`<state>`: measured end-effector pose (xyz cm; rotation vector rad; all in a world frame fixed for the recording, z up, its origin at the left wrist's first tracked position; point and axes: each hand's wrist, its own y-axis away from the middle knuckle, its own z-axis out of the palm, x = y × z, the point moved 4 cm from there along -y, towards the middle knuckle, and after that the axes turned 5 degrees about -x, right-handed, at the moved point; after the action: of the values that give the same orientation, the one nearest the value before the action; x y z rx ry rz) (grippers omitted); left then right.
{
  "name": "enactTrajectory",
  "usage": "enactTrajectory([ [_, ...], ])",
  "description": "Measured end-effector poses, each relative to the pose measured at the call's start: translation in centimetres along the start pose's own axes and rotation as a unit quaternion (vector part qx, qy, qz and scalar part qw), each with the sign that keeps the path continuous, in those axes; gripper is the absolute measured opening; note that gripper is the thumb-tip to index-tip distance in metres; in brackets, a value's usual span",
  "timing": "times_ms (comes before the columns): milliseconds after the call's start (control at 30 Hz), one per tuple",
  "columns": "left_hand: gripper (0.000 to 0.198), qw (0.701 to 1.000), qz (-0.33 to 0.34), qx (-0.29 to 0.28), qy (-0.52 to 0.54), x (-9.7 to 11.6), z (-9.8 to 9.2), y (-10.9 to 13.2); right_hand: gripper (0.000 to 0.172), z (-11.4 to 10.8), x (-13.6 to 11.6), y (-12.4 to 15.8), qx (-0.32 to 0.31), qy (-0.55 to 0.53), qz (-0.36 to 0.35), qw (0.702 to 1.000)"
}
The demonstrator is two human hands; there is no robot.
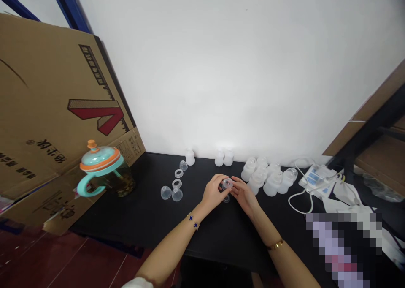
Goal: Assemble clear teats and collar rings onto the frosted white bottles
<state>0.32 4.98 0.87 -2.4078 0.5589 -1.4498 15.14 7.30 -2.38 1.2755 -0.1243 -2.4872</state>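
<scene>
Both hands meet above the black table. My left hand (216, 192) pinches a clear bottle ring (227, 183) between thumb and fingers; whether a teat sits in it is too small to tell. From the other side, the fingers of my right hand (244, 195) curl against the same ring. Just below them, a second clear round part (226, 199) shows partly. To the left lie loose rings (176, 183) and several clear domed caps (166, 192). Close beside my right hand, several milky baby bottles with clear caps (273, 183) stand grouped.
A lone bottle (190, 157) and a pair of bottles (219, 158) stand against the wall. A teal-and-orange jug (101, 169) sits left before a large cardboard box (47, 93). On the right are a white power strip (318, 181), a looping cable (289, 203) and papers.
</scene>
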Motion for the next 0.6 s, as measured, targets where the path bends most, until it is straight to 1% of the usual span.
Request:
enactTrajectory([
  [200, 0.034, 1.000, -0.003, 0.011, -0.002, -0.01, -0.12, -0.03, 0.038, 0.03, -0.05, -0.08, -0.004, 0.004, -0.001, 1.000],
  [600, 0.034, 1.000, 0.002, 0.007, 0.023, 0.04, -0.24, -0.14, 0.037, -0.08, -0.14, -0.02, -0.010, -0.007, 0.001, 1.000],
])
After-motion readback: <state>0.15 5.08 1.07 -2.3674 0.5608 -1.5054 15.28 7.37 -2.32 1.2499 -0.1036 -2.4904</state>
